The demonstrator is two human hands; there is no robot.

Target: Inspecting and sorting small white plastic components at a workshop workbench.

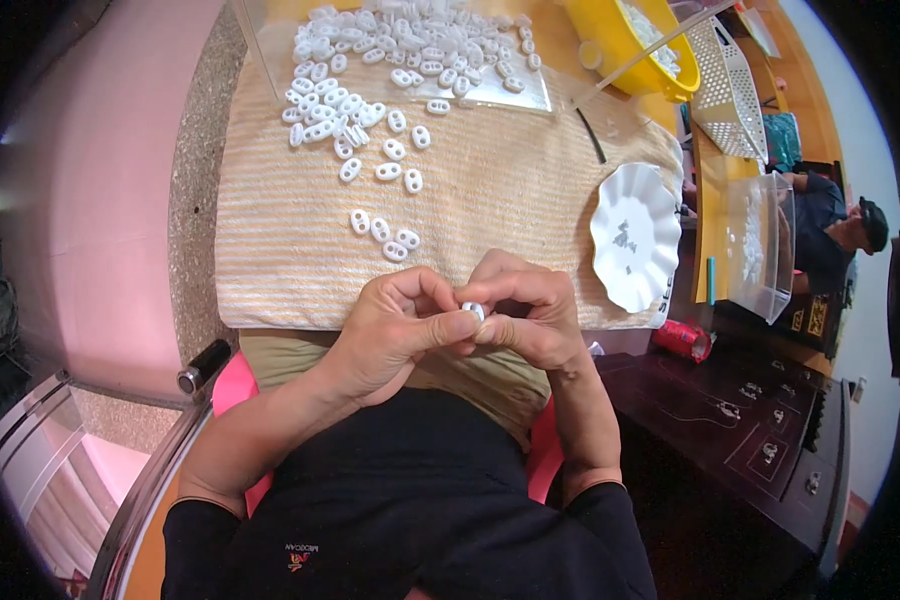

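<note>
Left hand (pixel 395 325) & right hand (pixel 530 315) are meeting near the body, just past the near edge of the surface (pixel 270 250), fingertips pinching together on one small white piece (pixel 473 310). Both are clamped on it: left thumb and forefinger pressing from the left, right fingers curling over from the right. Most of the piece is hidden, only a bit is showing between the tips.

Loose pieces (pixel 385 235) like it are lying on the striped cloth just beyond the hands, w/ a bigger heap (pixel 370 90) spreading far-left onto a clear tray (pixel 530 100). A white scalloped plate (pixel 635 235) is sitting to the right, holding a few dark specks. A yellow bowl (pixel 630 50) and white basket (pixel 730 90) are sitting far right. Another person (pixel 830 235) is working further right.

Judging by looks: the piece is prob. light, stiff, smooth plastic, so it's likely slipping easily under the fingertips. Best gripping it by the long sides, tips only, not over the holes.
</note>
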